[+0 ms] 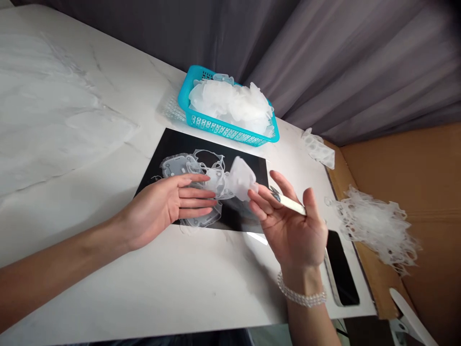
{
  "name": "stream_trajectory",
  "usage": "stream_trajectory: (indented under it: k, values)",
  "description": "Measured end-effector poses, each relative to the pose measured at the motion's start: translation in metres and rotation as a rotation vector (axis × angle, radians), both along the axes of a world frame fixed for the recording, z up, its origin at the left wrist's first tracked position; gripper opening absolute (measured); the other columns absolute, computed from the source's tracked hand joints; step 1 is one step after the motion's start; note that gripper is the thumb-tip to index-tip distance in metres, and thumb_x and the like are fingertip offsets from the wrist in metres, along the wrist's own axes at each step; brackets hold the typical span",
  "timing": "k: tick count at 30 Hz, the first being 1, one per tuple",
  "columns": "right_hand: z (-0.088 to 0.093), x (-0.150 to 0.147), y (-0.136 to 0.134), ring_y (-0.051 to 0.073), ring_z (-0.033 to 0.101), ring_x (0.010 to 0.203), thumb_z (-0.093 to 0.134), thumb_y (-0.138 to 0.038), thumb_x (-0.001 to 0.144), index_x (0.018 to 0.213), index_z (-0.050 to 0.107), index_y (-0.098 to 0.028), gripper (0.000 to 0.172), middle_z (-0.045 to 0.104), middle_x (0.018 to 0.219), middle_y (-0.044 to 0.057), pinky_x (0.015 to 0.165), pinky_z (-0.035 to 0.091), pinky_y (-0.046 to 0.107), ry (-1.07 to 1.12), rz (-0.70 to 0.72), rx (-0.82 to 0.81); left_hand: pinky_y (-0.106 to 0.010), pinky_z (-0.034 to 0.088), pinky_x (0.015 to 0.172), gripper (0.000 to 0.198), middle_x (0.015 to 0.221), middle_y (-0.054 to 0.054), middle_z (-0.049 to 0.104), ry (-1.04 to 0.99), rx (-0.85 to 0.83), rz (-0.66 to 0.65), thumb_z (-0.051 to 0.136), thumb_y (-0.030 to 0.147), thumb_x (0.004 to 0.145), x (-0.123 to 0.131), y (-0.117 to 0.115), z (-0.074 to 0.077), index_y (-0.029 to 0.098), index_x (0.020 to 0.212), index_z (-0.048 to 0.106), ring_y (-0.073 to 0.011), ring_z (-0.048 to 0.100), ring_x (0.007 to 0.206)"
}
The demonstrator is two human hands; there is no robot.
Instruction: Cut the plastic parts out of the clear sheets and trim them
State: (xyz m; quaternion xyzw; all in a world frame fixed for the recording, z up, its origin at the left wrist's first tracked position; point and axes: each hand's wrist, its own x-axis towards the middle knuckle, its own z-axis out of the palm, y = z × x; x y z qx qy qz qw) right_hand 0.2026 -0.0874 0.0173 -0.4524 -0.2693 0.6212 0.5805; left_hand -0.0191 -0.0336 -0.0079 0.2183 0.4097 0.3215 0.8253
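Observation:
My left hand [169, 204] lies open, palm up, on the near edge of a black mat [248, 216], its fingertips touching translucent silicone pieces [187, 168] piled on the mat. My right hand [291, 226] hovers over the mat's right end, palm up. Its fingertips pinch a cup-shaped translucent piece [242, 178], and a thin white-handled tool [291, 204] lies across the fingers under the thumb. A bead bracelet [300, 295] circles that wrist.
A turquoise basket [230, 130] heaped with translucent pieces stands behind the mat. A small clear tray [319, 149] lies at the right. Trimmed silicone scraps [378, 226] are piled on cardboard [425, 182]. A phone [342, 274] lies at the table's right edge. Grey curtain behind.

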Motion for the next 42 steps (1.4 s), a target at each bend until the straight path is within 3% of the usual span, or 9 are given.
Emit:
stream_trajectory:
  k: [4,6,9,14,23,28,33,42]
  values:
    - [0.003,-0.006,-0.009,0.031,0.074,0.101,0.032,-0.070,0.096,0.111,0.074,-0.024,0.064,0.078,0.104,0.010,0.099,0.051,0.054,-0.105,0.219,0.070,-0.041,0.060,0.087,0.053,0.114,-0.019,0.074,-0.116,-0.095,-0.079,0.053,0.045,0.094,0.000,0.001,0.006,0.012,0.135,0.058,-0.0298,0.074,0.099]
    - [0.004,-0.006,-0.010,0.033,0.074,0.100,0.031,-0.071,0.095,0.110,0.075,-0.021,0.068,0.078,0.107,0.011,0.097,0.052,0.054,-0.149,0.294,0.074,-0.036,0.061,0.082,0.049,0.117,-0.015,0.074,-0.095,-0.050,-0.081,0.060,0.036,0.091,0.000,0.000,0.008,0.017,0.137,0.058,-0.0275,0.074,0.097]
    - [0.003,0.000,-0.007,0.031,0.076,0.086,0.032,-0.070,0.095,0.108,0.075,-0.019,0.067,0.078,0.106,0.013,0.087,0.056,0.051,-0.194,0.219,0.066,-0.035,0.060,0.083,0.052,0.117,-0.012,0.074,-0.051,0.014,-0.088,0.063,0.020,0.089,-0.001,-0.001,0.008,0.025,0.141,0.055,-0.0272,0.073,0.104]
    - [0.001,0.011,0.003,0.026,0.076,0.073,0.035,-0.065,0.097,0.107,0.072,-0.019,0.060,0.078,0.103,0.013,0.071,0.060,0.040,-0.148,0.044,-0.015,-0.042,0.058,0.091,0.055,0.117,-0.013,0.074,-0.069,0.056,-0.103,0.064,0.021,0.090,-0.001,-0.001,0.008,0.025,0.143,0.053,-0.0298,0.070,0.110]
    - [-0.001,0.006,0.007,0.025,0.078,0.081,0.035,-0.064,0.096,0.117,0.068,-0.021,0.058,0.079,0.101,0.013,0.078,0.061,0.041,-0.005,0.186,-0.178,-0.043,0.055,0.090,0.053,0.118,-0.013,0.074,-0.207,0.062,-0.149,0.051,0.033,0.094,-0.003,-0.002,0.005,0.023,0.146,0.049,-0.0318,0.072,0.105]
    - [-0.003,0.004,0.008,0.027,0.078,0.084,0.034,-0.066,0.096,0.123,0.065,-0.021,0.061,0.080,0.094,0.012,0.079,0.060,0.043,0.015,0.249,-0.240,-0.041,0.054,0.090,0.050,0.118,-0.013,0.074,-0.261,0.044,-0.162,0.047,0.039,0.098,-0.003,-0.002,0.002,0.023,0.145,0.050,-0.0277,0.073,0.101]
    - [-0.004,0.005,0.008,0.025,0.077,0.091,0.033,-0.062,0.099,0.120,0.066,-0.021,0.057,0.080,0.096,0.013,0.084,0.059,0.040,0.035,0.236,-0.241,-0.039,0.055,0.088,0.045,0.119,-0.011,0.073,-0.239,0.056,-0.132,0.047,0.039,0.098,-0.003,-0.001,0.002,0.024,0.139,0.056,-0.0246,0.073,0.098]
    - [-0.004,0.010,0.011,0.022,0.076,0.095,0.044,-0.057,0.097,0.116,0.070,-0.021,0.048,0.079,0.099,0.012,0.088,0.059,0.036,-0.009,0.226,-0.238,-0.044,0.055,0.093,0.044,0.125,-0.015,0.070,-0.174,0.153,-0.089,0.053,0.047,0.094,-0.007,0.004,0.002,0.020,0.129,0.060,-0.0295,0.072,0.104]
